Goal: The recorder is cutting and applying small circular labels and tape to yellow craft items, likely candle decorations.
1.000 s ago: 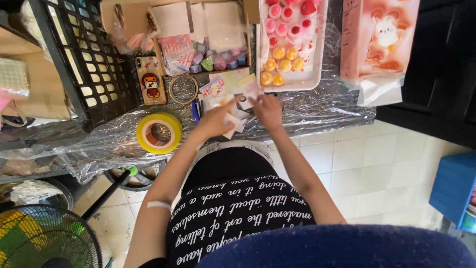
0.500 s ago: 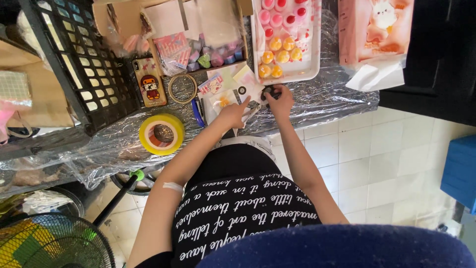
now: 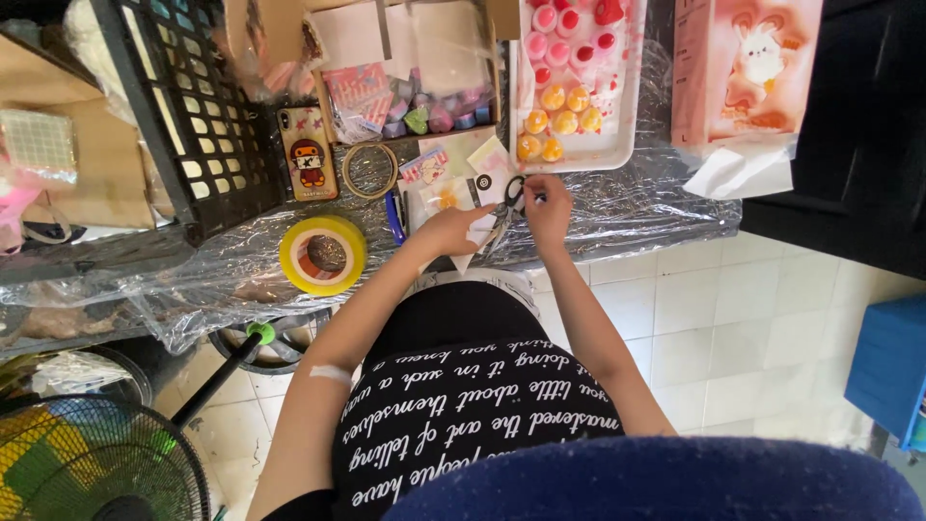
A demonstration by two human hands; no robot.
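- Nearest the camera, a dark blue rounded edge [image 3: 666, 482] fills the bottom of the view, and above it lies a black garment with white script lettering [image 3: 453, 405].
- To the left, a round wire-guarded fan with green and yellow blades [image 3: 92, 463] stands on the pale tiled floor [image 3: 733, 318].
- Both bare forearms reach forward from the lap to the front edge of the bench [image 3: 627, 207], which is wrapped in crinkled clear plastic film.
- The left hand [image 3: 449, 230] is closed in a pinch on a small white paper piece [image 3: 475, 232], holding it just above the bench edge.
- The right hand [image 3: 548, 205] grips the handle of a pair of small black-handled scissors [image 3: 508, 201], fingers curled around it; the blades point toward the paper, close beside the left hand.
- Left of the hands, a yellow roll of wide tape [image 3: 323, 255] lies flat on the film.
- Farther back sit a blue pen [image 3: 394, 217], a thin wire ring [image 3: 371, 171] and a phone in a cartoon-figure case [image 3: 309, 154].
- A black plastic lattice crate [image 3: 193, 106] leans at the left.
- At the far edge, a white tray of small pink, red and orange round pieces [image 3: 574, 92] rests just beyond the right hand, with a pink box showing a rabbit picture [image 3: 743, 68] to its right.
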